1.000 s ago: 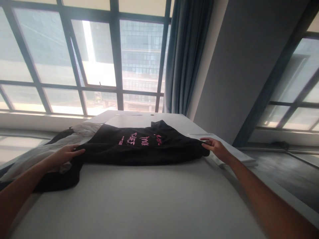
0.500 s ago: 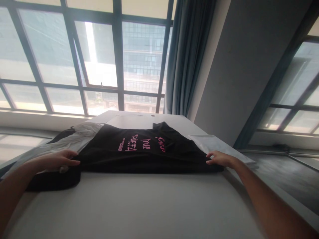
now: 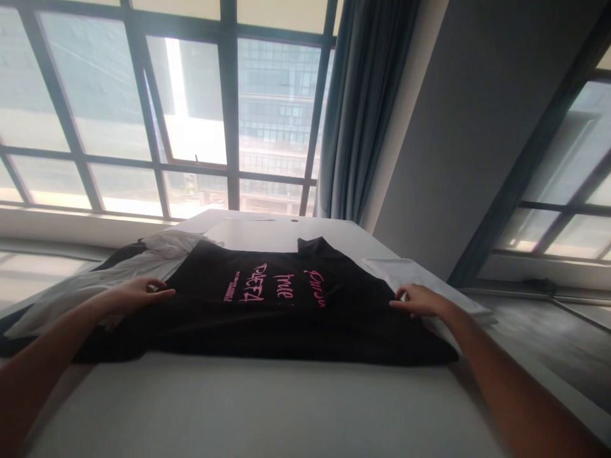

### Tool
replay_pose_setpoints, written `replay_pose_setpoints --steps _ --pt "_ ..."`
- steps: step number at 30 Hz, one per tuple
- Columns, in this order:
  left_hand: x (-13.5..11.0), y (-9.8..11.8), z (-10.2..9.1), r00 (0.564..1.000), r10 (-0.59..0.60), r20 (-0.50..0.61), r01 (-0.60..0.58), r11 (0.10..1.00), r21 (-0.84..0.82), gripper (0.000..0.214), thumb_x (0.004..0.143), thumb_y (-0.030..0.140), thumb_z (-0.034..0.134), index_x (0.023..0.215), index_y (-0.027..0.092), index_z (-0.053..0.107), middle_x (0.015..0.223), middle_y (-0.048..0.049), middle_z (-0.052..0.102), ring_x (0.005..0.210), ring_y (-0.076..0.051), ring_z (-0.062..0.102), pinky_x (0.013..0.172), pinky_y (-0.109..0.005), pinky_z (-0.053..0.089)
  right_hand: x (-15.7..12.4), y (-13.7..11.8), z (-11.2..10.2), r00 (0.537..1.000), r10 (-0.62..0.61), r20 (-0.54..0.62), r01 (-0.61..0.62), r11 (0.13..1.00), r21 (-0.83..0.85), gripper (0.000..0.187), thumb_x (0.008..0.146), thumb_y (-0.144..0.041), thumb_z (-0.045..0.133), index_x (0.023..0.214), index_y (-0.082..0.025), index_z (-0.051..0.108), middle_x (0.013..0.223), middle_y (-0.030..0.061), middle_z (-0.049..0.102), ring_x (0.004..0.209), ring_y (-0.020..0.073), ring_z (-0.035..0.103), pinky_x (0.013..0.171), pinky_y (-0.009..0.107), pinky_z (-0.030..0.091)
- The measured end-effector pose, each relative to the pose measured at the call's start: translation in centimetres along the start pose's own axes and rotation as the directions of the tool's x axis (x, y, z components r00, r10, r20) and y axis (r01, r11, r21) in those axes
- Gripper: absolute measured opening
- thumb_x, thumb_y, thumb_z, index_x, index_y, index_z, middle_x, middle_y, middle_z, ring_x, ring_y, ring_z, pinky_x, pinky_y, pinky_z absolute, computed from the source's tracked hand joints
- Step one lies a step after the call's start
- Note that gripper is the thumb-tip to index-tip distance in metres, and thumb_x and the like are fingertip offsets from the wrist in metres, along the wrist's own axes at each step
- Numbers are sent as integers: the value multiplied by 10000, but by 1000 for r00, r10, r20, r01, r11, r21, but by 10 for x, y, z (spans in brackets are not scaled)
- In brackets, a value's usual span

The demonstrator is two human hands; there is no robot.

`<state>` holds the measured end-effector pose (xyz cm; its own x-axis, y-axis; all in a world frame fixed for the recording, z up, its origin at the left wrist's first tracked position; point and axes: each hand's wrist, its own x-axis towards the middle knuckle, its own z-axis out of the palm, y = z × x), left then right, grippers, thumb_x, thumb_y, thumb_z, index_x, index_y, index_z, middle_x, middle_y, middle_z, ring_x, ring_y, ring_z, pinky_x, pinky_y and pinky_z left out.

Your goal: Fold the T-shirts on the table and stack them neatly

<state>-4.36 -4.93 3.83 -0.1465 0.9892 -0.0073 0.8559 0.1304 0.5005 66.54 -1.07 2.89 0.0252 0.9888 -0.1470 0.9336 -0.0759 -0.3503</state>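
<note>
2 hands (image 3: pixel 133 296) (image 3: pixel 421 300) by opposite edges, black shirt (image 3: pixel 286 331), tabletop (image 3: pixel 305 407) (nearside)

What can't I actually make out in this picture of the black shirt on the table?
In the head view:
Smallest pink print on the black shirt: too small and blurred to read.
White fabric: partly covered by the left hand.
Table: its near edge is cut off by the picture's bottom.
Window: its top is cut off by the upper edge.
</note>
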Motion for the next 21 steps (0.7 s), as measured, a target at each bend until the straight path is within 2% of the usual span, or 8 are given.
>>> replay_pose_setpoints --steps 2,4,8,12,14,16,18,21 --pt "4 8 7 999 25 21 -25 1000 -12 829 480 715 679 1041 106 706 786 -88 732 785 -295 676 706 -341 518 12 -18 6 976 -134 -173 117 988 -101 390 709 -523 710 933 -204 706 833 94 736 776 255 698 714 335 531" --pt "5 13 12 996 91 21 -91 996 -12 845 461 678 683 1069 92 699 767 -79 711 767 -291 666 703 -340 505 24 -36 13 941 -219 -257 170 965 -200 358 764 -449 672 1024 -205 706 1051 114 728 955 279 678 823 350 517" --pt "7 14 17 984 173 40 -171 984 -44 641 488 653 664 889 158 736 723 -67 686 750 -287 650 709 -347 497 49 -64 27 907 -370 -203 311 911 -271 463 812 -359 634 1230 -158 645 1339 141 604 1227 291 559 1044 379 420" --pt "11 12 17 964 221 -151 -242 961 -136 532 563 686 613 775 202 672 784 -71 708 831 -294 644 764 -350 506 71 -81 37 920 -379 -96 352 910 -216 512 817 -333 637 1298 -157 604 1334 142 609 1200 272 584 1030 362 432" --pt "12 13 16 946 210 -245 -253 955 -158 514 620 674 579 814 203 648 812 -73 707 844 -290 641 765 -340 509 79 -86 36 928 -366 -78 343 916 -208 440 801 -317 653 1214 -166 660 1257 133 658 1133 273 621 983 353 458" --pt "11 17 15 937 196 -288 -253 951 -176 471 668 633 556 857 207 627 862 -80 711 856 -284 643 788 -331 510 83 -90 31 929 -365 -64 346 916 -202 329 782 -293 663 1084 -171 714 1152 114 704 1069 271 647 940 337 474" --pt "9 22 14 926 185 -329 -254 950 -180 428 693 588 544 889 214 613 934 -88 714 887 -285 646 821 -330 507 85 -95 23 920 -383 -85 364 914 -179 261 782 -281 655 1013 -183 728 1081 89 725 1027 261 656 911 323 479" --pt "7 27 15 898 164 -408 -227 968 -110 415 730 558 513 944 218 616 1009 -92 707 918 -301 651 830 -354 503 86 -100 14 894 -379 -237 344 922 -178 272 834 -319 609 1064 -206 702 1100 77 713 1035 248 641 915 321 467"
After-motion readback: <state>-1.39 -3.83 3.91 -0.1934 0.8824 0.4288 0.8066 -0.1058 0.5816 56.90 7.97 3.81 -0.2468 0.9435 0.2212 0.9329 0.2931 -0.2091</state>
